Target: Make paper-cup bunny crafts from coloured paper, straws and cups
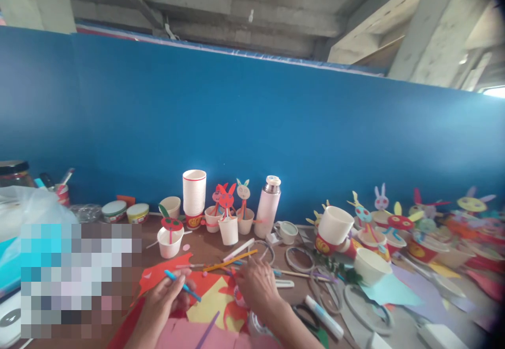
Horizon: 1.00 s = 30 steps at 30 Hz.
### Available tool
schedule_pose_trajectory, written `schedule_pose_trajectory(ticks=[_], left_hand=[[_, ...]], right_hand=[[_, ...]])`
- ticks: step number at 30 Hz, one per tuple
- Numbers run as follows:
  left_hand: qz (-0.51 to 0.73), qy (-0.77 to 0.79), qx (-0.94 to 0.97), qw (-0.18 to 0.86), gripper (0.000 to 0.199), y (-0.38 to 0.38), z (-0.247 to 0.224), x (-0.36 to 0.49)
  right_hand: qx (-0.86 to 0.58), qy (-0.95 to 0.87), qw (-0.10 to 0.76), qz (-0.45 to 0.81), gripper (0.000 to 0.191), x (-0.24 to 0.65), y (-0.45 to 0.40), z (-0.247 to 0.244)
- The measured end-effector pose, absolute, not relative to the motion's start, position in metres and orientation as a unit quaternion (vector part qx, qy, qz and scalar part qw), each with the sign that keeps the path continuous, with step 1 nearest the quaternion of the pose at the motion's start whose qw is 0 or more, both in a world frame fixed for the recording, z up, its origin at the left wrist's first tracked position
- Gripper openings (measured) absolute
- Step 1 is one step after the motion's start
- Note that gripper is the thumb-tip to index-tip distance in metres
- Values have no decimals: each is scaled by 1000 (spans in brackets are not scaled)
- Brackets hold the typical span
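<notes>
The left hand (169, 292) is closed round a blue pen (192, 293), while the right hand (257, 285) is bent over a small paper cut-out (239, 297), its fingertips hidden enough that I cannot tell whether they grip it or only rest there. The relation that matters most is pen to cut-out: the pen lies in the left hand, its long axis slanting from the far left down toward the near right, so the lower end points across the left part of the yellow paper (208, 303); whether that end touches the sheet cannot be told. The cut-out lies to the right of the pen, well apart from the left hand and just beside the right, which is plainly the nearer one. Beyond the right hand's fingers a yellow pencil (231, 260) lies crosswise, and a purple strip (208, 329) lies on the near side, between the two forearms
</notes>
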<state>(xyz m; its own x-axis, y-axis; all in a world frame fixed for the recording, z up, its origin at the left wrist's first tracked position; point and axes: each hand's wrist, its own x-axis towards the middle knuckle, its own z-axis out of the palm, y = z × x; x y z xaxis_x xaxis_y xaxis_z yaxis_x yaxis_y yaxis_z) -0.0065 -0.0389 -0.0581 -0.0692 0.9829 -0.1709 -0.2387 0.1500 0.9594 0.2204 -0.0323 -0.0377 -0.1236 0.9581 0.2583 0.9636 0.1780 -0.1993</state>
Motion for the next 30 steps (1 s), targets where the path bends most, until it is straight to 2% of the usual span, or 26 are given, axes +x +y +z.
schedule_pose_trajectory(ticks=[6, 13, 16, 20, 30], left_hand=[[501, 493, 401, 588, 34, -39, -64, -8], [510, 484, 399, 589, 30, -38, -67, -8], [520, 477, 375, 602, 34, -38, -65, -7], [528, 474, 366, 602, 43, -41, -62, -7], [541, 462, 425, 560, 52, -32, -50, -6]], right_hand=[[-624, -770, 135, -16, 14, 214, -59, -42], [-585, -802, 110, 47, 13, 198, -70, -46], [-592, -795, 117, 68, 17, 207, -62, -36], [-646, -752, 131, 30, 24, 245, -40, -20], [-675, -728, 117, -7, 19, 275, -25, -31]])
